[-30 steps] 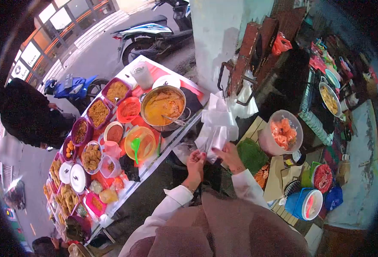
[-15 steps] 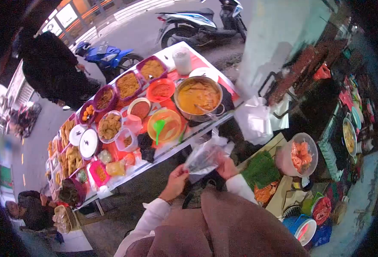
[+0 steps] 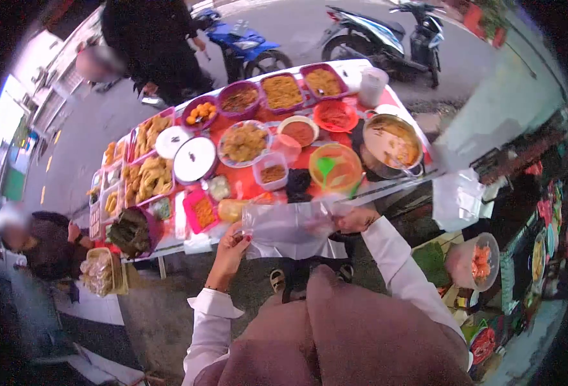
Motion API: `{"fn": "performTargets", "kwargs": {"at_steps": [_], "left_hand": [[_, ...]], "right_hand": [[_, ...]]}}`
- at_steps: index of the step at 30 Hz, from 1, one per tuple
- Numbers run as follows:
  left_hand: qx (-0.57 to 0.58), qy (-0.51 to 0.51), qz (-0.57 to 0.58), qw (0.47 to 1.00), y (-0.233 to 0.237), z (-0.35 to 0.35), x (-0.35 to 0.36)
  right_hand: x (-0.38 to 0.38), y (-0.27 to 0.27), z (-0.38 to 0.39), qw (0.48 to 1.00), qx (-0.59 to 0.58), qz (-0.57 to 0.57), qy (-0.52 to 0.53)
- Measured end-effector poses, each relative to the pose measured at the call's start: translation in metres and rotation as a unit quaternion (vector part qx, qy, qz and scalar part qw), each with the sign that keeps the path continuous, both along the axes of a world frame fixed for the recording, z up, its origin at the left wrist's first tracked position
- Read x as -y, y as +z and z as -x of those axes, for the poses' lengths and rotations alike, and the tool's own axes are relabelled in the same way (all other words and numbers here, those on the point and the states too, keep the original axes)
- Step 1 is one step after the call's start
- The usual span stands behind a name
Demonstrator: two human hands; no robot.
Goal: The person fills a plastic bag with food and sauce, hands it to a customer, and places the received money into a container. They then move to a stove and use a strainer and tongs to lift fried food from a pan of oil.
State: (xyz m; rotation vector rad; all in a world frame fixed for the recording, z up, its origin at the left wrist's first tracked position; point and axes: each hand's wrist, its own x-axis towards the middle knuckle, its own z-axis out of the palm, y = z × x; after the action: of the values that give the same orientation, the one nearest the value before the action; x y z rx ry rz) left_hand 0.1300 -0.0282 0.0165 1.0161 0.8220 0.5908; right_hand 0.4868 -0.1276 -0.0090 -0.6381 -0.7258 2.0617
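Observation:
A clear plastic bag (image 3: 281,233) is stretched between my two hands in front of the food table. My left hand (image 3: 231,248) pinches its left end. At the opposite end my right hand (image 3: 355,220) is closed on the plastic, its fingers partly hidden. Just beyond the bag stand an orange bowl (image 3: 348,183) with a green spoon (image 3: 325,166), and a small tub of brown food (image 3: 273,174). A yellowish filled bag (image 3: 230,210) lies near my left hand. The large pot of orange curry (image 3: 394,145) stands beyond my right hand.
White lidded pots (image 3: 194,161), fried food (image 3: 152,180) and noodle trays (image 3: 282,92) crowd the table. A person in black (image 3: 152,48) stands across it; another person (image 3: 52,248) is at the left end. White plastic bags (image 3: 456,199) hang at right, above a tub of orange pieces (image 3: 476,264).
The bag, crumpled between my hands before, is now spread wide, with my hands farther apart. My view has turned left, so the table sits farther right in it.

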Motion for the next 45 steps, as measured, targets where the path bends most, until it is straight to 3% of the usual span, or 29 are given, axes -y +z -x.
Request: {"fn": "performTargets", "kwargs": {"at_steps": [2,4,6,8,10,11,12,14,16,18,20,22,24,26,27,28,29,31,32,33,34,36,39,40,41,42,44,45], "left_hand": [[0.052,0.088,0.023,0.995,-0.012,0.031,-0.004],[0.032,0.093,0.046,0.994,-0.019,0.066,-0.009],[0.048,0.08,0.025,0.995,-0.015,0.089,-0.008],[0.046,0.089,0.034,0.994,-0.03,0.11,-0.019],[-0.034,0.232,-0.158,0.959,-0.022,0.119,-0.03],[-0.285,0.342,-0.337,0.83,-0.006,0.115,-0.028],[-0.285,0.342,-0.338,0.829,-0.001,0.108,-0.028],[-0.285,0.13,-0.444,0.839,-0.001,0.095,-0.022],[-0.229,0.028,-0.285,0.93,-0.012,0.075,-0.009],[-0.209,0.033,-0.268,0.94,-0.025,0.075,-0.01],[-0.19,0.035,-0.25,0.949,-0.041,0.08,-0.014],[-0.052,0.072,-0.089,0.992,-0.064,0.092,-0.019],[-0.006,0.154,-0.062,0.986,-0.089,0.107,-0.029],[-0.129,0.186,-0.094,0.97,-0.094,0.131,-0.038],[-0.129,0.191,-0.094,0.968,-0.093,0.139,-0.038],[-0.122,0.135,-0.1,0.978,-0.091,0.147,-0.035],[-0.113,0.079,-0.105,0.985,-0.09,0.151,-0.033],[-0.058,0.141,-0.052,0.987,-0.04,0.148,-0.041],[-0.001,0.198,0.001,0.98,-0.023,0.144,-0.048],[-0.062,0.161,-0.081,0.982,-0.023,0.128,-0.049],[-0.063,0.166,-0.078,0.981,-0.038,0.118,-0.048],[-0.136,-0.031,-0.122,0.983,-0.08,0.101,-0.052],[-0.199,0.058,-0.107,0.972,-0.076,0.089,-0.047],[-0.2,0.062,-0.107,0.972,-0.084,0.086,-0.046],[-0.236,0.08,-0.126,0.96,-0.093,0.082,-0.043],[-0.27,0.097,-0.145,0.947,-0.101,0.081,-0.041],[-0.306,0.096,-0.206,0.925,-0.102,0.082,-0.036],[-0.318,0.108,-0.215,0.917,-0.098,0.082,-0.035]], "right_hand": [[-0.005,0.031,0.048,0.99,0.101,-0.094,0.028],[-0.018,0.004,0.086,0.986,0.155,-0.064,-0.008],[-0.036,-0.013,0.118,0.988,0.061,0.099,-0.103],[-0.056,-0.036,0.13,0.983,0.12,0.082,-0.115],[-0.076,-0.039,0.147,0.952,0.275,0.071,-0.114],[-0.084,-0.048,0.159,0.955,0.248,0.072,-0.149],[-0.089,-0.046,0.176,0.955,0.247,0.07,-0.148],[-0.094,-0.035,0.222,0.962,0.12,0.134,-0.205],[-0.086,-0.009,0.256,0.96,0.178,0.139,-0.166],[-0.091,-0.022,0.271,0.977,0.106,0.078,-0.166],[-0.088,-0.033,0.263,0.98,0.051,0.096,-0.168],[-0.085,-0.028,0.25,0.979,-0.002,0.116,-0.167],[-0.092,-0.011,0.229,0.954,-0.092,0.161,-0.236],[-0.102,-0.025,0.195,0.937,-0.11,0.178,-0.281],[-0.114,-0.017,0.194,0.958,-0.061,0.138,-0.245],[-0.121,-0.013,0.197,0.959,-0.063,0.138,-0.241],[-0.127,-0.011,0.2,0.975,0.024,0.11,-0.189],[-0.143,-0.012,0.214,0.975,0.179,0.065,-0.115],[-0.151,-0.012,0.222,0.976,0.178,0.066,-0.11],[-0.158,-0.014,0.231,0.982,0.171,0.058,-0.06],[-0.162,-0.015,0.236,0.985,0.164,0.051,-0.009],[-0.178,-0.028,0.235,0.984,0.167,0.066,0.009],[-0.217,-0.06,0.225,0.964,0.261,-0.007,0.042],[-0.231,-0.066,0.226,0.837,0.522,-0.156,0.047],[-0.24,-0.072,0.227,0.621,0.727,-0.289,0.048],[-0.244,-0.069,0.235,0.621,0.726,-0.291,0.051],[-0.248,-0.05,0.264,0.543,0.8,-0.207,0.15],[-0.248,-0.072,0.276,0.51,0.822,-0.238,0.092]]}}
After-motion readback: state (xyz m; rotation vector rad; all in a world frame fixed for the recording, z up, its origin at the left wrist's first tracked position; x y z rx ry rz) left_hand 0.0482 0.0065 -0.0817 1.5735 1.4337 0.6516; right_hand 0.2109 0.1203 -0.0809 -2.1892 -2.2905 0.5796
